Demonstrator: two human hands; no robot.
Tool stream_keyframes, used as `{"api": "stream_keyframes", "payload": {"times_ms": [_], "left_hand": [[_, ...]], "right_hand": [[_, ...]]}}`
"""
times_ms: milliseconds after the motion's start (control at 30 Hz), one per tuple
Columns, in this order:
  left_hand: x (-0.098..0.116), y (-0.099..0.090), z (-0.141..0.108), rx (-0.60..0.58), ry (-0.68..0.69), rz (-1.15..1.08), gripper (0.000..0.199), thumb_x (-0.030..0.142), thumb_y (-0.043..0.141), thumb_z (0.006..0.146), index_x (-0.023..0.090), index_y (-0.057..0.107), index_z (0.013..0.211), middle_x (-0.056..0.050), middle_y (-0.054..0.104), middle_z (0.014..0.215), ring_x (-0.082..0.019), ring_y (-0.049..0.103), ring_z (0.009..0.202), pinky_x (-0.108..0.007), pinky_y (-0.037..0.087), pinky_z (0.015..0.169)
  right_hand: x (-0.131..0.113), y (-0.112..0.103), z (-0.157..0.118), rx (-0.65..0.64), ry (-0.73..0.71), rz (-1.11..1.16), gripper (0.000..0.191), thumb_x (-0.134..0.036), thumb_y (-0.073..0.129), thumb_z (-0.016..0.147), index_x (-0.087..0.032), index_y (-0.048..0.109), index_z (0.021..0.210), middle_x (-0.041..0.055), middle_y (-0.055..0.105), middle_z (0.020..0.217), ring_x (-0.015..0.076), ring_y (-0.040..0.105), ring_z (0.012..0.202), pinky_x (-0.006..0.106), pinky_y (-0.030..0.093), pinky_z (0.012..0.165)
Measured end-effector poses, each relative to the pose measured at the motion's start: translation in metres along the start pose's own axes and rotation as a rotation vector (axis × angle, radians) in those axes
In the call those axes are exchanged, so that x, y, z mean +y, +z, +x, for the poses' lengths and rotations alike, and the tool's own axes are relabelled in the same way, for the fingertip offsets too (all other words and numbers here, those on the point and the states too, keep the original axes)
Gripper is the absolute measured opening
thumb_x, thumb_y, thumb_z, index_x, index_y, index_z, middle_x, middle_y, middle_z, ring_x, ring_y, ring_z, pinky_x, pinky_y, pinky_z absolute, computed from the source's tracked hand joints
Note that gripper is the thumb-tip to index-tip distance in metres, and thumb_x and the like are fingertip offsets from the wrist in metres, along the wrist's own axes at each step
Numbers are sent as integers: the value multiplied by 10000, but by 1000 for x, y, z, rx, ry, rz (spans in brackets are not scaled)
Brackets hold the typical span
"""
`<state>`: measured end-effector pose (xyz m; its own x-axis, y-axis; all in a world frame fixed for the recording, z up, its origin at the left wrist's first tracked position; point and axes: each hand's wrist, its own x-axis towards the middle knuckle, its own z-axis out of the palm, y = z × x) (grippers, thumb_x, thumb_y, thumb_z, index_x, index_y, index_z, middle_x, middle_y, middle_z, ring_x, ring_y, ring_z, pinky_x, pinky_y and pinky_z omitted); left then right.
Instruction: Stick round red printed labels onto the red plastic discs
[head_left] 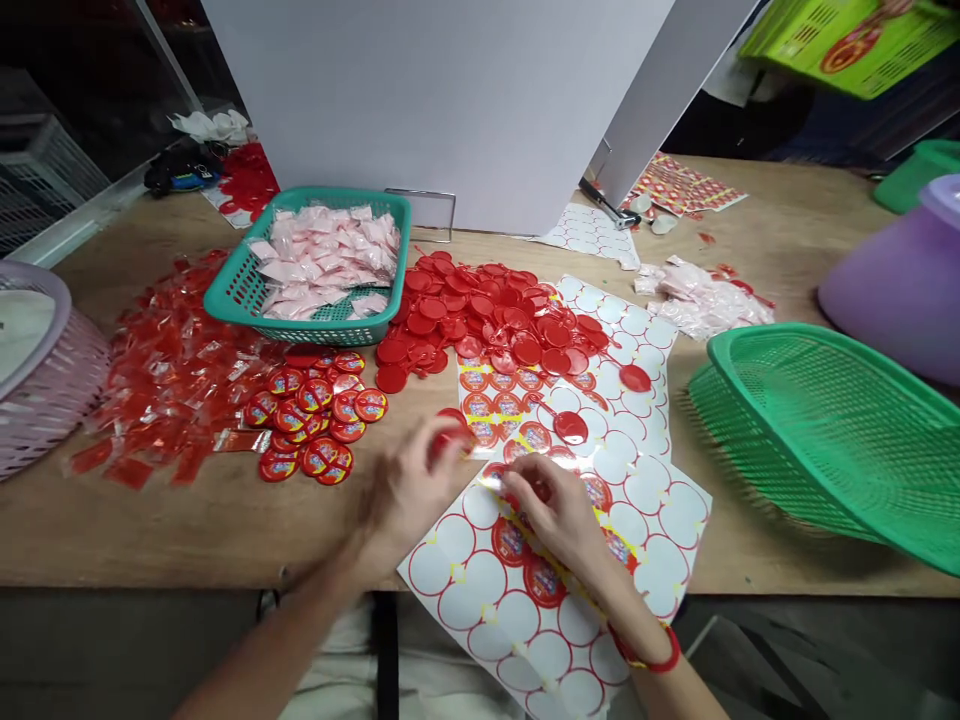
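Observation:
My left hand [409,490], blurred by motion, grips a red plastic disc [448,432] between thumb and fingers just above the table. To its right, my right hand [555,505] is closed in a pinch on a round red sticker [495,476] over the sticker sheet [592,625]. That sheet holds many blank white circles and several printed red stickers [545,580], and overhangs the table's front edge. Left of my left hand lies a pile of stickered discs [315,410]. Plain red discs [487,310] are heaped beyond both hands, partly on another sheet.
A teal basket [217,300] of pink packets stands behind red packets [187,370]. A green basket [795,440] stands at the right and a pink basket [56,400] at the left. White boards [442,90] rise at the back. Loose pink packets [709,300] lie back right.

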<state>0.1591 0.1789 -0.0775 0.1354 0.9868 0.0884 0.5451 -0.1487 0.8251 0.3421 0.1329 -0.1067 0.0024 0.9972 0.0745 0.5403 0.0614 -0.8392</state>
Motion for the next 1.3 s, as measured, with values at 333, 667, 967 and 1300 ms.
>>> {"api": "stream_keyframes", "payload": {"times_ms": [333,667,967,1300], "left_hand": [[-6,-3,-10,-256,175,283,412,227,532,788,188,456,1191,-96,508,1164,-214,510,1073,-355,420,909],[-2,31,-3,-607,-260,-257,103,223,602,657,150,629,725,-32,658,731,-177,590,688,-284,456,661],[-1,30,-5,-588,-125,-430,189,293,531,737,147,636,678,-7,617,666,-128,533,653,-213,427,598],[-2,35,-8,-510,-371,-622,186,260,569,677,132,597,810,-24,655,694,-135,594,635,-225,449,580]], "right_hand": [[19,1,-3,152,-39,-108,154,-230,444,849,-198,530,973,60,644,849,172,603,737,305,479,648],[7,2,-15,178,-160,-107,81,-207,498,835,-192,565,878,56,614,814,164,591,727,302,489,628],[-7,5,-19,143,-275,-181,86,-161,535,813,-175,617,835,65,626,769,157,595,694,281,506,595],[-9,8,-10,117,-232,-225,157,-238,532,833,-171,589,962,94,606,887,192,577,801,331,501,672]]}}
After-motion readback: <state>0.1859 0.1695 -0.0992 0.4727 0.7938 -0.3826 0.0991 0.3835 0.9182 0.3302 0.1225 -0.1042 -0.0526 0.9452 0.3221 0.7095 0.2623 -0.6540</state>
